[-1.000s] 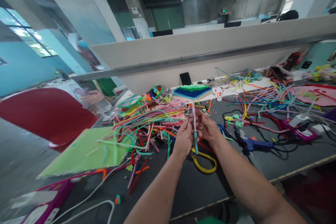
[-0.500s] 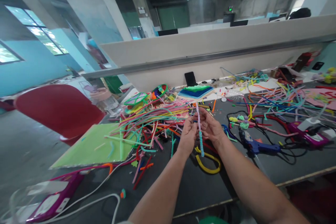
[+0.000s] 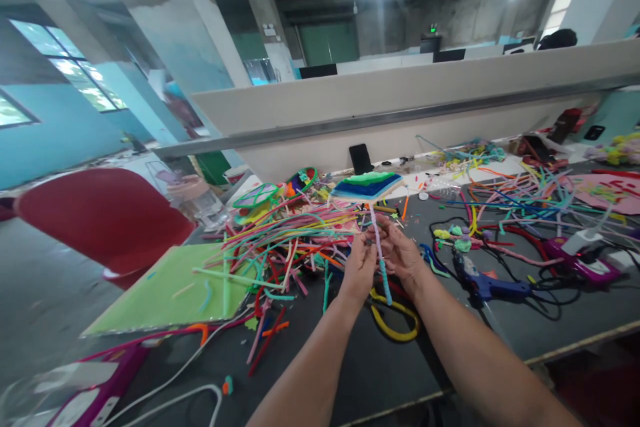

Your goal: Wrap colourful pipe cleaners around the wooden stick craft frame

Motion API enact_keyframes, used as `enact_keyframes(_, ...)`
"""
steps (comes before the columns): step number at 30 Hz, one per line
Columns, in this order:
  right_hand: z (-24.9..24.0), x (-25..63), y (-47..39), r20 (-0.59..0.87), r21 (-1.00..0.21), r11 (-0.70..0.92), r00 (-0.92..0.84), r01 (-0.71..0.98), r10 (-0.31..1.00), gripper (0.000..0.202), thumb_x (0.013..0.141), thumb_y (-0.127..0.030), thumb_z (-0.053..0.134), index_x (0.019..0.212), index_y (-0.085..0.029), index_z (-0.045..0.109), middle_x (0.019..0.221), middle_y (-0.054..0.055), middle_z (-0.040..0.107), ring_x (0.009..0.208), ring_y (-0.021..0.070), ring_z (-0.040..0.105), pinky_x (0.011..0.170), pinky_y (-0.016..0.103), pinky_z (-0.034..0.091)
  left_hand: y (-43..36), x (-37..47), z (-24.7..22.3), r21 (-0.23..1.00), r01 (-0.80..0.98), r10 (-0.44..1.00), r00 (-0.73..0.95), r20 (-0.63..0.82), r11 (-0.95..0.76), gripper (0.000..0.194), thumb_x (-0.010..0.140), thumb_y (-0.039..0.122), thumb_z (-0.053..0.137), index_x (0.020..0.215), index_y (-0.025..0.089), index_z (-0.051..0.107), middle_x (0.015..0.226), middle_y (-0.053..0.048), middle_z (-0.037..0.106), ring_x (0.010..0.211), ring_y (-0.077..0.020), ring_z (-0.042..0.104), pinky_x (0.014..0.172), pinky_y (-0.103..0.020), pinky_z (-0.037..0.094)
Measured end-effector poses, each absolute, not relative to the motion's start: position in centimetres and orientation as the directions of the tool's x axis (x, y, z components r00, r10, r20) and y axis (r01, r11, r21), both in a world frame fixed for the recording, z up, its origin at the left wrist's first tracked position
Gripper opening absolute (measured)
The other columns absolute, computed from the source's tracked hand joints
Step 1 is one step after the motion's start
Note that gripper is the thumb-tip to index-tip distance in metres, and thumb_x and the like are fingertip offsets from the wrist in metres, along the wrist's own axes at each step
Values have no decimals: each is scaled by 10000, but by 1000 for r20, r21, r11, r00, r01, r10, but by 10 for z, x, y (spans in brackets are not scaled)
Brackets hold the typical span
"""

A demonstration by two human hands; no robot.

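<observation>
A fuzzy pipe cleaner (image 3: 376, 230), lilac above and turquoise below, runs upright between my two hands. My left hand (image 3: 361, 259) has its fingers curled in against it from the left. On the other side, my right hand (image 3: 401, 255) bends around it with the palm turned inward; some fingertips are hidden behind it. Just beyond the upper end lies a flat piece with blue and green bands (image 3: 369, 185); whether the two are joined I cannot tell. Below the hands, a yellow pipe cleaner loop (image 3: 395, 333) rests on the dark table.
Loose pipe cleaners (image 3: 290, 230) are heaped to the left, beside a green sheet (image 3: 170, 287). At right lie a blue glue gun (image 3: 500, 285), a purple power strip (image 3: 583, 260) and black cables. A phone (image 3: 360, 159) leans against the partition (image 3: 400, 107). A red chair (image 3: 100, 220) stands left.
The camera view has shifted slightly. My hands keep nearly the same pose around the pipe cleaner, and the banded piece shows a little farther left and lower.
</observation>
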State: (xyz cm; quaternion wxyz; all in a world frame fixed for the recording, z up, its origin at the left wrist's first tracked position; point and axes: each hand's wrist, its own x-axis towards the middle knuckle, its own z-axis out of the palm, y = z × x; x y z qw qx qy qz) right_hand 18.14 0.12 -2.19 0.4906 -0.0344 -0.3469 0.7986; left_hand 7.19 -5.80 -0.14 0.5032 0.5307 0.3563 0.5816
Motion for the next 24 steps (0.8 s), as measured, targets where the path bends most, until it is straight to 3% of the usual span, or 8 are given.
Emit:
enact_keyframes(11,-19,180,2,257,-556,-280,-481,-783,838,439,747,-317,686,1166,-284,563,998,11,690,569,91,600,339,140,393,-55,70,-8,948,-221,968,46,246,-231,320,881,404,528,1147,240,456,891,-28,651,659,-154,658,569,-279,546)
enact_keyframes(16,-16,182,-1,252,-561,-281,-483,-779,838,459,746,-324,680,1182,-300,537,1028,9,683,376,26,432,262,131,309,-57,73,-7,937,-282,971,54,232,-208,379,840,366,604,1148,229,430,858,-24,663,675,-147,665,600,-262,543)
enact_keyframes(20,-12,182,-3,243,-581,-282,-493,-764,835,485,751,-356,656,1209,-308,503,1049,-2,676,329,16,362,254,156,325,-60,77,0,922,-357,977,92,194,-149,463,789,326,668,1153,231,397,800,-1,668,592,-124,651,561,-237,527)
enact_keyframes(24,-5,186,2,202,-601,-255,-453,-757,868,443,755,-344,590,1188,-284,514,1087,22,659,463,74,506,356,202,418,-59,75,5,923,-342,977,54,207,-176,472,787,305,660,1156,217,378,760,2,671,550,-127,642,528,-234,515)
